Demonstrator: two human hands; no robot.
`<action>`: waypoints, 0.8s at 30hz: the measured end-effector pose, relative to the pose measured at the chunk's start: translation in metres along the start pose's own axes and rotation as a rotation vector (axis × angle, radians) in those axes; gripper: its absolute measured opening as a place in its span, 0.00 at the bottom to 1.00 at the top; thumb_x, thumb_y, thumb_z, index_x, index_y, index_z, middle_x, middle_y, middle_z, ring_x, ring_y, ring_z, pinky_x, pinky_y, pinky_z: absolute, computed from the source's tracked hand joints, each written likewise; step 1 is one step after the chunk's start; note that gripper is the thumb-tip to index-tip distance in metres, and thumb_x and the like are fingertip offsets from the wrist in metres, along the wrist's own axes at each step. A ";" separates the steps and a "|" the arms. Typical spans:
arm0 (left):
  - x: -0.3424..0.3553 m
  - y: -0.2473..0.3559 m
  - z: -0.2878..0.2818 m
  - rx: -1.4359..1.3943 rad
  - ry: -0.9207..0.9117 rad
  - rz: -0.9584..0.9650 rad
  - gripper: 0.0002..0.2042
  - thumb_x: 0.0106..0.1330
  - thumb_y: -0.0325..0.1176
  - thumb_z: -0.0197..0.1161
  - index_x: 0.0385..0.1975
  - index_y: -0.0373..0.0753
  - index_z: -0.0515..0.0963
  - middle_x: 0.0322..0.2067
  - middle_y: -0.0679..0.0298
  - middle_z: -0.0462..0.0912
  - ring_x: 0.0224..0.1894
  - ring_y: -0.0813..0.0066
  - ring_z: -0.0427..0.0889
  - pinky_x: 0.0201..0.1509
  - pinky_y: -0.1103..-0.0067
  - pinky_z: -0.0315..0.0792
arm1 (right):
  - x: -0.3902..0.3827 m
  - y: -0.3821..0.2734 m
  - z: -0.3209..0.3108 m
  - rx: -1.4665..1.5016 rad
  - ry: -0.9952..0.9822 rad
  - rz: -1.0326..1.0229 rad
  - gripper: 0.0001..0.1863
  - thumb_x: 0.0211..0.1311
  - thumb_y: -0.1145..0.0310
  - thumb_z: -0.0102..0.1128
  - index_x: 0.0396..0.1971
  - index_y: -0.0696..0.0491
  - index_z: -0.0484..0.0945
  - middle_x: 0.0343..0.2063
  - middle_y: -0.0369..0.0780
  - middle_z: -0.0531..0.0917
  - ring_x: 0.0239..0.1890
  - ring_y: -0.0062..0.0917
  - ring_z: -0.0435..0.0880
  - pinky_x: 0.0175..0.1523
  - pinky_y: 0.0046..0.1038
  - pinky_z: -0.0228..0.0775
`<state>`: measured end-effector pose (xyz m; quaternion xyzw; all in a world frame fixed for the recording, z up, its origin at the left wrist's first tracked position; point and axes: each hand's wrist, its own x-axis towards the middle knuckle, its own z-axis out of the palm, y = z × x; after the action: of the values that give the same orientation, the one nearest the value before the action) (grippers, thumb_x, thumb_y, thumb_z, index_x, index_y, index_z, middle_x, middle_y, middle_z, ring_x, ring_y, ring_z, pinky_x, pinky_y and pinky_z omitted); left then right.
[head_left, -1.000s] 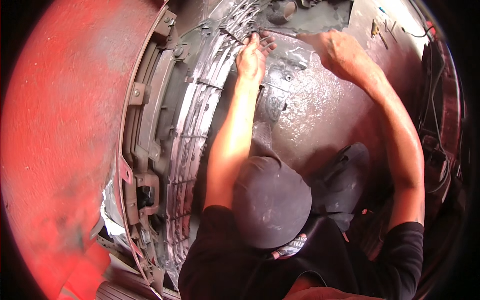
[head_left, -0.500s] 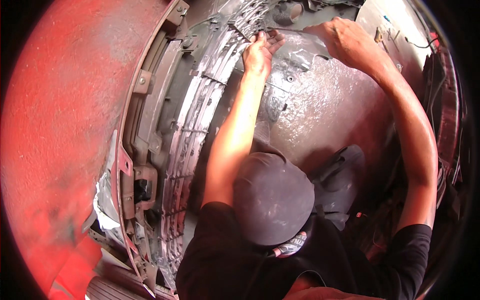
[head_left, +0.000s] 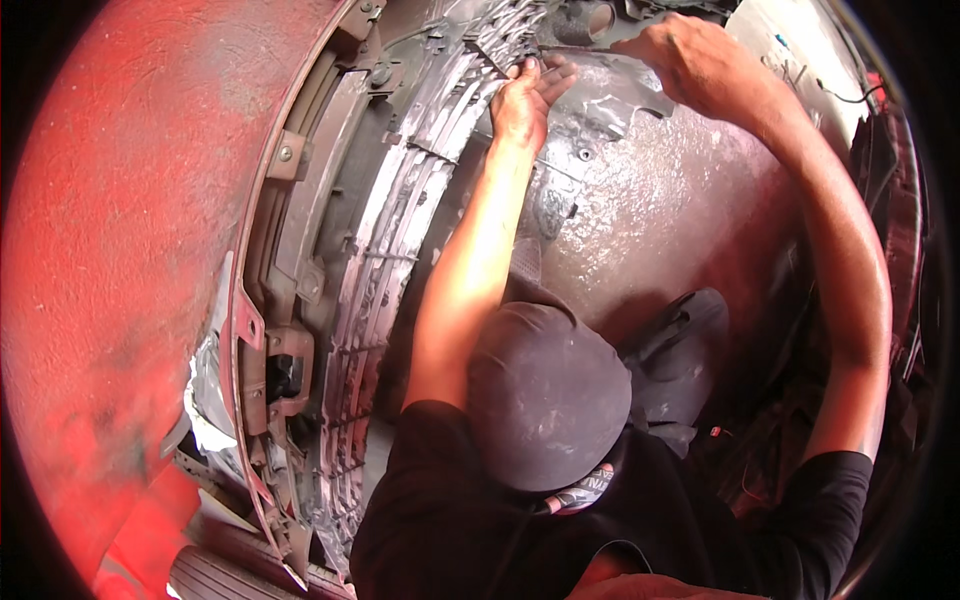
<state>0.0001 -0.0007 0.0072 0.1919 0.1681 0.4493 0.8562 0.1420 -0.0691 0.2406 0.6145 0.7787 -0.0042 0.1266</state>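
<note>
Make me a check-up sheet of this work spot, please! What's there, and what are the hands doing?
Surface: shiny grey-brown surface, patchy with bright reflections.
Job's things: slatted grille, patchy pale and dark; thin dark tool pointing toward it.
Clutter: small thin pieces at upper right, too unclear to name.
Hands: left hand by the grille, fingers spread, grip unclear; right hand closed on the tool.
Cables: thin dark cable, upper right.
Surroundings: big red surface at left.

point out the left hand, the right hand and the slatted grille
Left hand (head_left: 523, 113): head view, on the palm.
Right hand (head_left: 700, 70): head view, on its back.
Slatted grille (head_left: 402, 212): head view, on the pale slats, mid-length.
</note>
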 end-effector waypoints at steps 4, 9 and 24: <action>-0.002 0.004 -0.004 0.026 0.009 0.009 0.10 0.77 0.31 0.46 0.46 0.29 0.68 0.45 0.46 0.78 0.52 0.46 0.81 0.59 0.56 0.77 | 0.035 -0.019 -0.061 0.003 -0.309 0.033 0.08 0.52 0.73 0.59 0.31 0.56 0.84 0.27 0.48 0.85 0.32 0.40 0.86 0.36 0.38 0.78; -0.002 -0.001 0.001 0.029 0.010 0.020 0.11 0.77 0.31 0.47 0.48 0.28 0.67 0.45 0.45 0.78 0.52 0.47 0.81 0.59 0.57 0.77 | 0.043 -0.017 -0.058 -0.131 -0.265 -0.140 0.09 0.53 0.72 0.55 0.30 0.58 0.83 0.26 0.48 0.85 0.31 0.41 0.86 0.37 0.39 0.77; 0.001 -0.003 -0.006 0.096 0.006 0.074 0.14 0.77 0.34 0.49 0.51 0.27 0.65 0.47 0.46 0.77 0.49 0.48 0.82 0.53 0.58 0.81 | 0.002 -0.022 0.016 -0.155 0.035 -0.106 0.15 0.60 0.77 0.52 0.47 0.55 0.80 0.24 0.49 0.82 0.28 0.40 0.86 0.35 0.39 0.78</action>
<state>-0.0001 -0.0002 0.0010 0.2374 0.1848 0.4726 0.8283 0.1236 -0.0753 0.2216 0.5607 0.8102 0.0600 0.1599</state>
